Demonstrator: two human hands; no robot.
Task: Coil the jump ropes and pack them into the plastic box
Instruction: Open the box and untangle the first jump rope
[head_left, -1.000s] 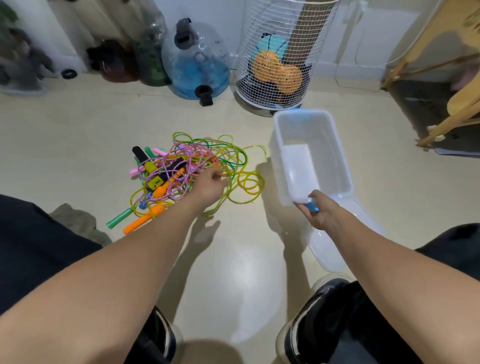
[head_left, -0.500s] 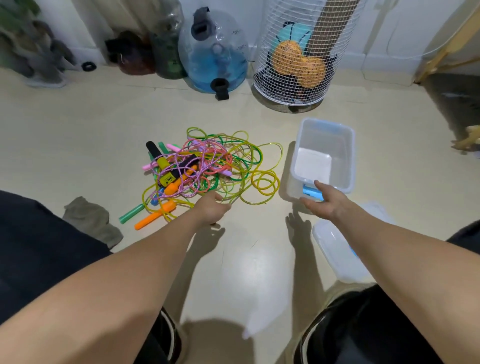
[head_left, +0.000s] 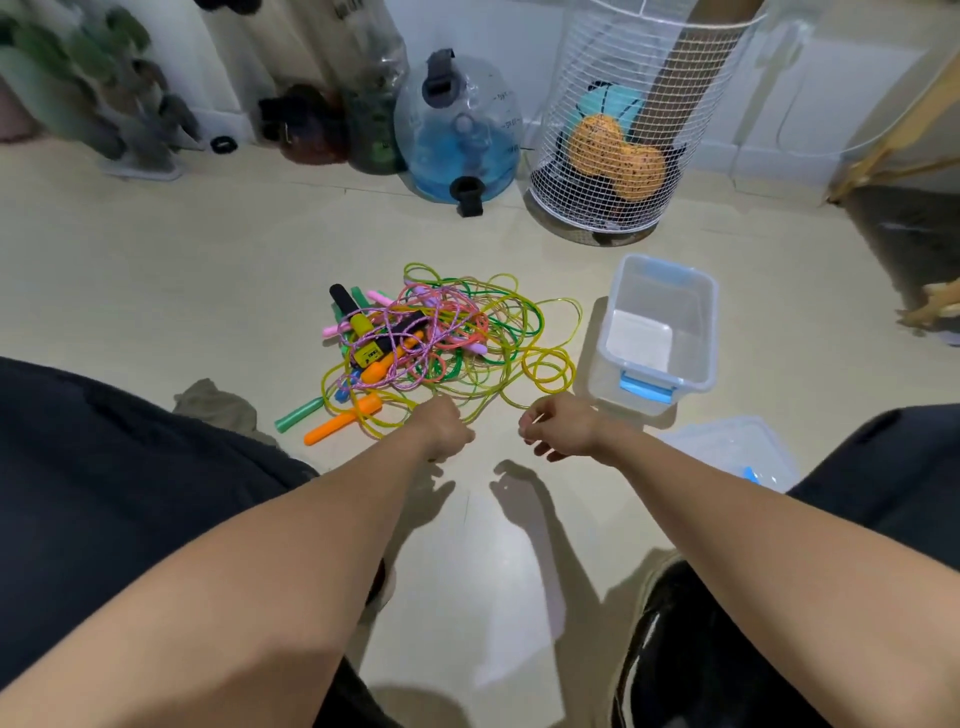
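One tangled heap of jump ropes (head_left: 441, 343) lies on the floor – their number can't be counted. Left hand (head_left: 445, 430) pinches a yellow strand at its near edge; right hand (head_left: 558, 428), fingers loosely curled, holds nothing clearly. One plastic box (head_left: 707, 332) stands just right.

My bare arms, dark clothes and black shoes

My forearms are uncovered, no sleeves, watch or rings showing on my left hand (head_left: 445, 430) or right hand (head_left: 558, 427). I wear dark navy-black trousers (head_left: 104, 467) and glossy black shoes (head_left: 670, 639) with pale soles.
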